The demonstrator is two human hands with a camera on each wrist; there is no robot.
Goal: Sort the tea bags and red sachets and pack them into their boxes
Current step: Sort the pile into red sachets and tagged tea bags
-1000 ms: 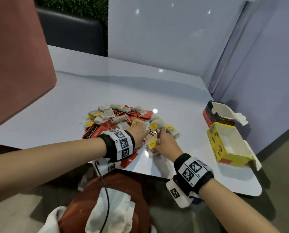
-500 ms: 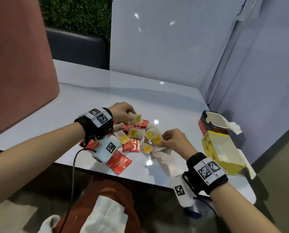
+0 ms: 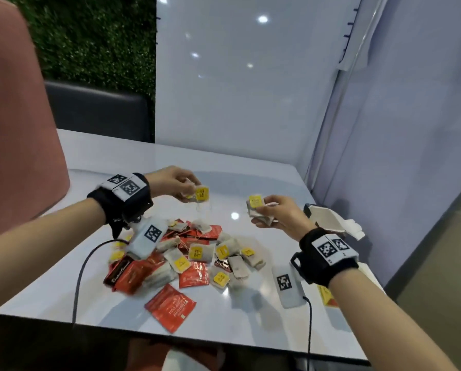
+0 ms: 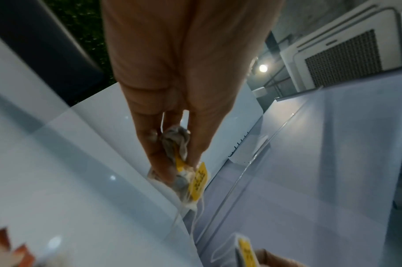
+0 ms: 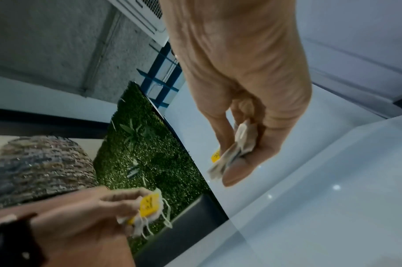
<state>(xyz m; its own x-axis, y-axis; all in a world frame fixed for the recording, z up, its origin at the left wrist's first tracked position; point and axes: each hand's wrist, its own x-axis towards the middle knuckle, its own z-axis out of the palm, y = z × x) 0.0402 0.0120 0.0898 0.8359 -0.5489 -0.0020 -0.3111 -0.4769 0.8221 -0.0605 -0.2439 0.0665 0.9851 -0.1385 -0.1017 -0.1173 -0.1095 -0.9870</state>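
Observation:
A pile of tea bags with yellow tags (image 3: 225,251) and red sachets (image 3: 193,275) lies on the white table (image 3: 250,325). My left hand (image 3: 175,182) is raised above the pile and pinches a bunch of tea bags (image 3: 200,194) (image 4: 186,178), strings dangling. My right hand (image 3: 278,214), to its right and also raised, grips a small stack of tea bags (image 3: 256,207) (image 5: 235,153). An open white-lined box (image 3: 324,216) shows behind my right wrist. A yellow box (image 3: 328,297) is mostly hidden under my right forearm.
One red sachet (image 3: 170,307) lies alone near the table's front edge. White panels (image 3: 250,89) wall the back and right of the table. A pink chair back (image 3: 17,129) stands at the left. Cables hang from both wrist units.
Both hands have risen from the pile with tea bags and moved apart. The camera has tilted up, and my right forearm now covers the yellow box.

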